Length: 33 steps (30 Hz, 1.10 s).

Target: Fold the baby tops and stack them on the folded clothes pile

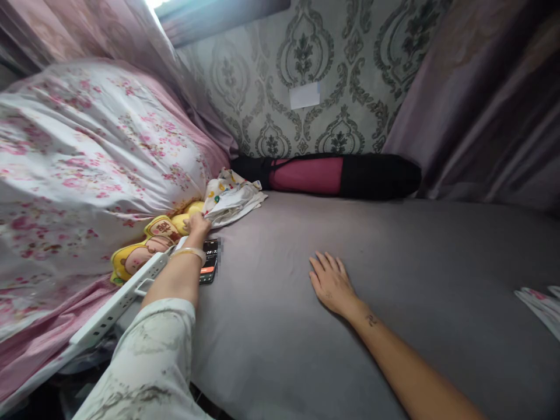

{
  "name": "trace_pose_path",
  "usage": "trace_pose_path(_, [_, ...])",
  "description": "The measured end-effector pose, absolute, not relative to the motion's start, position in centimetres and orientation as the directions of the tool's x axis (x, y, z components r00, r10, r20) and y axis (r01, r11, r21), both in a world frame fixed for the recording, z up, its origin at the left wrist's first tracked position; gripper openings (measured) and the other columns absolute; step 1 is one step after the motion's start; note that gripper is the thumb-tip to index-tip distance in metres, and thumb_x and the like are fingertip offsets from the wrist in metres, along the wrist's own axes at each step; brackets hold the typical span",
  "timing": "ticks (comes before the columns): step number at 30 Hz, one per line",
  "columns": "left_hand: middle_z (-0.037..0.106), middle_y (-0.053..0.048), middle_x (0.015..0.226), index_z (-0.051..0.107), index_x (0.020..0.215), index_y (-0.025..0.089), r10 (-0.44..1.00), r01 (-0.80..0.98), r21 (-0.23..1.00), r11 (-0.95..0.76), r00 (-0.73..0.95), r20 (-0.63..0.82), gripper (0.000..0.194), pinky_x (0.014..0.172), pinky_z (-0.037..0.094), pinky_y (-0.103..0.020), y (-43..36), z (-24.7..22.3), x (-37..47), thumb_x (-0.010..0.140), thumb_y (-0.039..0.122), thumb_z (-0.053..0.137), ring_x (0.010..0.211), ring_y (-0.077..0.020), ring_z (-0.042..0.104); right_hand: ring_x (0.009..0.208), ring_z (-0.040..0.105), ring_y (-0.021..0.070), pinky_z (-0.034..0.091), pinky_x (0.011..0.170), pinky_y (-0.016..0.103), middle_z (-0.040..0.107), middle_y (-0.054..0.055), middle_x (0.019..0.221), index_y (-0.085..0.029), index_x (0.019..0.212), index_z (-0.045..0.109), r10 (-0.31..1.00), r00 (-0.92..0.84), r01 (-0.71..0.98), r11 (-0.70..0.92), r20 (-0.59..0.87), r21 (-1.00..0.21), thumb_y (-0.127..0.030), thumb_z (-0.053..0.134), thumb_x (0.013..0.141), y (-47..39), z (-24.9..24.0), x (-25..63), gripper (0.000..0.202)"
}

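Note:
My left hand (198,224) reaches to the near edge of a crumpled white cloth (231,204) with coloured dots, its fingers closed on the cloth's edge beside a yellow plush toy (151,248). Under the left wrist, which wears a pale bangle, a phone (211,262) with a lit screen lies on the grey sheet (271,326). My right hand (333,283) rests palm down on the sheet, fingers spread, holding nothing.
A white power strip (118,303) runs along the bed's left edge beside floral bedding (100,146). A long black and pink bag (306,175) lies against the patterned wall. Folded fabric (540,306) sits at the far right.

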<state>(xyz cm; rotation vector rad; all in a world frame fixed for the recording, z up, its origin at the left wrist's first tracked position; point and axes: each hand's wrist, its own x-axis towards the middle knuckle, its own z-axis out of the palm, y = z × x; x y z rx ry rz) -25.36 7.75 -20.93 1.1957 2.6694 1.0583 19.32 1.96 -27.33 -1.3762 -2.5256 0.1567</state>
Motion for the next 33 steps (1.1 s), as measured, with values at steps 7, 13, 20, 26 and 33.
trace_pose_path(7, [0.06, -0.013, 0.09, 0.056, 0.074, 0.018, 0.539, 0.605, 0.567, 0.559, -0.785, 0.305, 0.01, 0.094, 0.035, -0.051, 10.1, -20.7, -23.2, 0.077, 0.027, 0.056, 0.111, -0.0359, 0.047, 0.138, 0.031, 0.0318, 0.02, 0.114, 0.052, 0.041, 0.012, 0.149, -0.016, 0.139, 0.049, 0.845, -0.508, 0.811, 0.535, 0.17, -0.237, -0.034, 0.031, 0.096, 1.8, -27.1, 19.3, 0.05])
trace_pose_path(13, [0.054, -0.001, 0.073, 0.053, 0.079, 0.017, 0.573, 0.558, 0.825, 0.091, -0.707, 0.415, 0.014, 0.074, 0.042, -0.025, 13.8, -18.6, -18.3, 0.083, 0.026, 0.043, 0.078, -0.0159, 0.052, 0.139, 0.031, 0.031, 0.02, 0.114, 0.051, 0.041, 0.011, 0.149, -0.018, 0.139, 0.049, 0.847, -0.505, 0.814, 0.532, 0.168, -0.232, -0.035, 0.031, 0.097, 1.7, -27.0, 19.4, 0.049])
trace_pose_path(20, [0.047, 0.005, 0.063, 0.051, 0.08, 0.02, 0.781, 0.221, 0.945, -0.242, -0.533, 0.324, 0.017, 0.056, 0.038, -0.021, 14.0, -16.4, -8.1, 0.078, 0.036, 0.048, 0.056, -0.0105, 0.045, 0.138, 0.032, 0.0296, 0.021, 0.114, 0.05, 0.043, 0.011, 0.148, -0.016, 0.137, 0.051, 0.841, -0.511, 0.79, 0.542, 0.18, -0.288, -0.034, 0.034, 0.097, 1.7, -26.7, 19.9, 0.047])
trace_pose_path(26, [0.051, 0.003, 0.063, 0.055, 0.078, 0.018, 0.919, 0.164, 0.939, -0.302, -0.212, 0.333, 0.021, 0.052, 0.036, -0.02, 10.5, -14.6, -0.5, 0.074, 0.039, 0.057, 0.054, -0.009, 0.046, 0.126, 0.049, 0.0204, 0.033, 0.109, 0.037, 0.057, 0.01, 0.134, -0.016, 0.131, 0.055, 0.852, -0.46, 0.683, 0.519, 0.249, -0.515, -0.03, 0.036, 0.096, 3.2, -26.8, 21.0, 0.042])
trace_pose_path(33, [0.056, 0.002, 0.067, 0.062, 0.076, 0.014, 0.871, 0.296, 0.819, -0.492, 0.18, 0.458, 0.017, 0.057, 0.039, -0.019, 5.6, -9.2, 4.1, 0.075, 0.031, 0.061, 0.062, -0.0088, 0.051, 0.128, 0.049, 0.0224, 0.044, 0.1, 0.039, 0.051, 0.014, 0.139, -0.022, 0.143, 0.039, 0.927, -0.168, 0.487, 0.375, 0.337, -0.789, -0.037, 0.04, 0.093, 5.1, -25.2, 21.9, 0.052])
